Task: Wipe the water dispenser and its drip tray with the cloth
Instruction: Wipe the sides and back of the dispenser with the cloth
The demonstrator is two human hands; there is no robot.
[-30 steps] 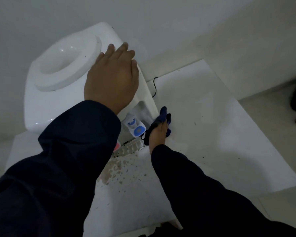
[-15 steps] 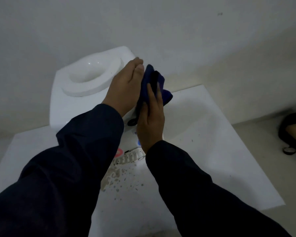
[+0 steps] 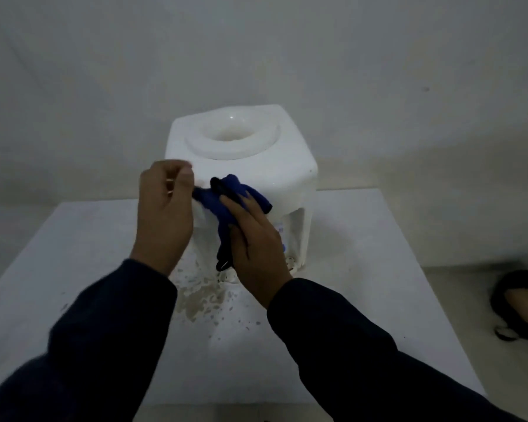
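A white table-top water dispenser with a round bottle socket on top stands at the back of a white table. A dark blue cloth is stretched in front of its upper front face. My left hand pinches the cloth's left end, fingers curled. My right hand holds the cloth's right part flat against the dispenser front, a strip hanging down by my palm. The drip tray shows only as a sliver under the taps, mostly hidden by my right hand.
A brownish wet stain with splashes lies on the table just before the dispenser. A grey wall rises close behind. At the right edge, on the floor, a foot in a dark sandal is visible.
The view swung to face the dispenser front. My left hand came off the dispenser's top and took the cloth's left end; my right hand moved from the side to the front, spreading the cloth.
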